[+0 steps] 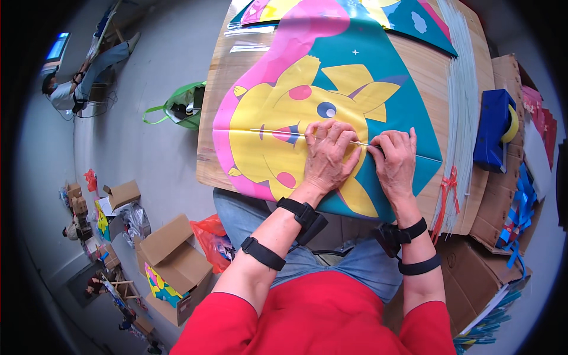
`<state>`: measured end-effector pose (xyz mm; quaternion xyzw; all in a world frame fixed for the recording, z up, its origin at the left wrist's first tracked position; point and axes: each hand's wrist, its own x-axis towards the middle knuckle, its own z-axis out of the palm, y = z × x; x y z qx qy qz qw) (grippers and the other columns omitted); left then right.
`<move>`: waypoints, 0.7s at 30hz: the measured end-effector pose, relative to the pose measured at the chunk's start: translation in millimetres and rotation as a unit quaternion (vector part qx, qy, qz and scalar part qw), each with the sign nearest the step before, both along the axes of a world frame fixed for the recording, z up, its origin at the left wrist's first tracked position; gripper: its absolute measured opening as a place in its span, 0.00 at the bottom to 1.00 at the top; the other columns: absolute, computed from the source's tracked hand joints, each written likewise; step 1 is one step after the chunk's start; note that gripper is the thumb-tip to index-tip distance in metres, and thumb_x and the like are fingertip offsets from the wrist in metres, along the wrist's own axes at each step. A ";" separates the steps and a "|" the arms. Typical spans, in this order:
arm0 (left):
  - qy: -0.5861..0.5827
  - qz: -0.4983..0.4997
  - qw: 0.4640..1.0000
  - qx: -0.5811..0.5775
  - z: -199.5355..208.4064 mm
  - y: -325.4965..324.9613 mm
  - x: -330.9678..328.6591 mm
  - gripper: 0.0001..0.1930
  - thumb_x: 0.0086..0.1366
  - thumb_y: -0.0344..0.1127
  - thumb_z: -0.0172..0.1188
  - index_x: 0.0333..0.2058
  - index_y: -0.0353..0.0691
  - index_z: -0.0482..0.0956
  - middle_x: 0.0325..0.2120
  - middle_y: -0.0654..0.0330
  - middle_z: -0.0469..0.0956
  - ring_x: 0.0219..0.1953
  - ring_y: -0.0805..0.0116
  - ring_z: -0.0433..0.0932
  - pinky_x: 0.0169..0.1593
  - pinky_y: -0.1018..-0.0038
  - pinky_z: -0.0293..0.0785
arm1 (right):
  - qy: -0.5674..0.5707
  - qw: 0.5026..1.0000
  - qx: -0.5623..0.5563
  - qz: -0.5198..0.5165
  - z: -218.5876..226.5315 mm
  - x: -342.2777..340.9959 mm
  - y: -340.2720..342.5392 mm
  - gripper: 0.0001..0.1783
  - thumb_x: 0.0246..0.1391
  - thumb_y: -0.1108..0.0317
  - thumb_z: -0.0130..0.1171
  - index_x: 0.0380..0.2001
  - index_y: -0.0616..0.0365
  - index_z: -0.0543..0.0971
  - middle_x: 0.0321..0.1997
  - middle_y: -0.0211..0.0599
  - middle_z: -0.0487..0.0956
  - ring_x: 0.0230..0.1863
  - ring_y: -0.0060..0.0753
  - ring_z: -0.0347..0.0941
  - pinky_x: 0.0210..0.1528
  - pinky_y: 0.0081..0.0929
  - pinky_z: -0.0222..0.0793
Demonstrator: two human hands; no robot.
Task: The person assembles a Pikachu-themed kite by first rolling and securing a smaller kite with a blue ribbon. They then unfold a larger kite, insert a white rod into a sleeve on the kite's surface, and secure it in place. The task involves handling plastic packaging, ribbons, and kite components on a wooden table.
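A printed kite sail (331, 65) in teal, pink and yellow, bearing a yellow cartoon animal, lies across the wooden table. Along its crosswise middle line runs a thin pale rod (273, 131). My left hand (331, 152) rests over the sail with its fingers bent down and pinched on this rod. Just to the right, my right hand (395, 158) has thumb and forefinger closed on the rod near a dark piece at its right part. What exactly lies under the right fingertips is partly hidden. Both wrists wear black straps.
Long white rods (464, 89), bundled with red ties, lie along the table's right side. Beyond them stand a blue tape dispenser (492, 130) and cardboard. More printed sails (414, 23) lie at the far edge. A green bag (188, 106) and an open carton (168, 248) are left; people sit farther off.
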<state>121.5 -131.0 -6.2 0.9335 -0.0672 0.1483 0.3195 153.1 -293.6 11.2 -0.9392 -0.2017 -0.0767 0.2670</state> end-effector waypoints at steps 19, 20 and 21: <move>0.003 0.003 1.000 0.001 0.9 -0.1 -0.1 0.08 0.55 0.36 0.65 0.33 0.45 0.76 0.41 0.64 0.74 0.52 0.60 0.68 0.60 0.57 0.53 | -0.002 1.000 0.002 0.001 0.1 0.2 1.3 0.06 0.46 0.71 0.66 0.26 0.53 0.78 0.34 0.30 0.74 0.43 0.37 0.70 0.69 0.53 0.53; 0.002 0.004 1.000 0.001 1.0 -0.2 -0.3 0.08 0.55 0.36 0.65 0.33 0.45 0.76 0.41 0.64 0.74 0.52 0.60 0.68 0.60 0.57 0.53 | -0.002 1.000 0.003 0.001 0.3 0.1 1.5 0.06 0.46 0.70 0.66 0.26 0.53 0.78 0.34 0.30 0.74 0.43 0.37 0.71 0.68 0.53 0.53; 0.001 0.003 1.000 0.000 1.0 -1.9 0.4 0.08 0.55 0.36 0.65 0.33 0.45 0.76 0.41 0.64 0.74 0.52 0.60 0.68 0.60 0.57 0.53 | -0.004 1.000 0.003 0.001 0.3 0.3 0.4 0.06 0.46 0.70 0.66 0.26 0.53 0.78 0.34 0.30 0.74 0.43 0.37 0.71 0.68 0.54 0.53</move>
